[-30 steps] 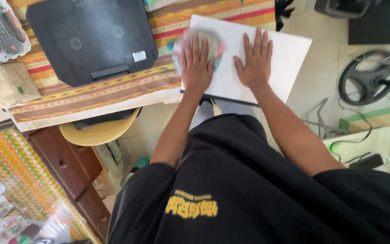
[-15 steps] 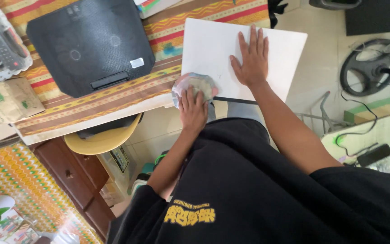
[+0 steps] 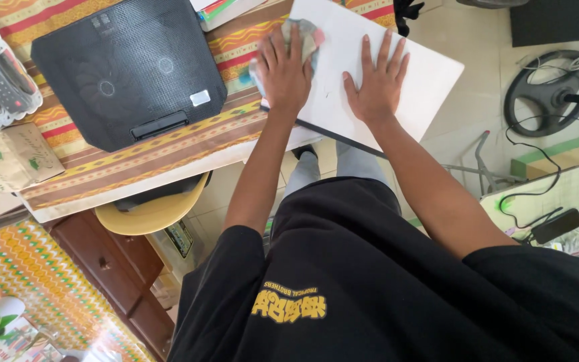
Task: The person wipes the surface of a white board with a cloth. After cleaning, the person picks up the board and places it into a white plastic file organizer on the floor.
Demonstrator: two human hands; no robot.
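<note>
Striped cloth in orange, red and brown covers the counter [image 3: 135, 157] I'm looking down on, so I'll place everything off the white board [image 3: 397, 80] hanging over its edge.

What's new: the left hand [image 3: 284, 70] has slid back up to the board's top left corner, where half a second ago it was down by the near edge. It's pressed flat on a crumpled pale rag [image 3: 306, 37], fingers spread over it, so the rag is pinned between palm and board more than gripped. The right hand [image 3: 373, 87] hasn't budged, open and flat on the middle of the board with fingers wide, holding nothing and just bracing the thing.

My read is that the left strip is getting repeated up-and-down passes, while the right half of the board hasn't been reached from what I can see.

Left of the board sits a black mesh cooling pad [image 3: 125, 70], tilted, touching nothing else. Below the board's near edge a yellow stool [image 3: 152, 211] is tucked under the counter. Off to the board's right, on the floor, there's a steering wheel controller [image 3: 554, 94] and some cables.
</note>
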